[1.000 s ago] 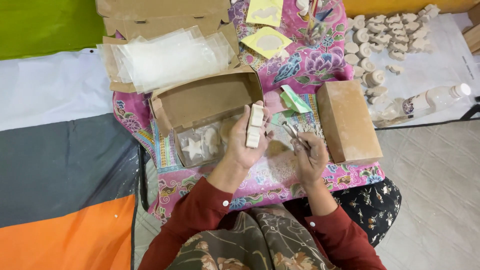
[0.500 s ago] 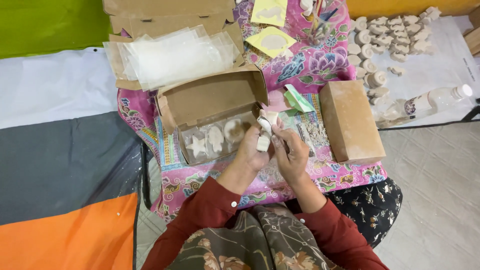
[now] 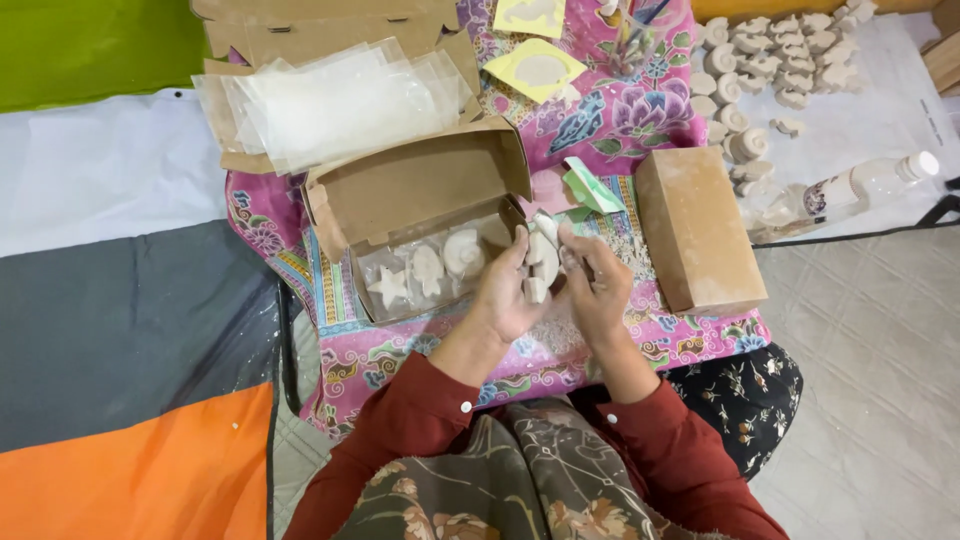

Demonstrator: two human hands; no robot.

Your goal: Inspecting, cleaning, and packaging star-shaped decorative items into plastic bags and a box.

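**Both hands on a pale plaster figure beside the open box**

From the head view I see the left hand (image 3: 508,292) curled around a small pale plaster figure (image 3: 541,262), fingers wrapped behind it and thumb on its near side. The right hand (image 3: 597,283) meets it from the right, fingertips pinching the figure's right edge; I cannot tell whether it also holds a tool. The figure sits above the floral pink cloth (image 3: 640,110) covering the worktop, just right of the open cardboard box (image 3: 420,190). In the box's near compartment lie three bagged casts: a star (image 3: 388,286), a fish shape (image 3: 428,270) and a spiral shell (image 3: 463,251). A stack of clear plastic bags (image 3: 340,100) rests on flat cardboard at the far left. A closed brown box (image 3: 698,230) stands to the right; beyond it are rows of unpainted figures (image 3: 770,50) and a clear bottle (image 3: 860,185).
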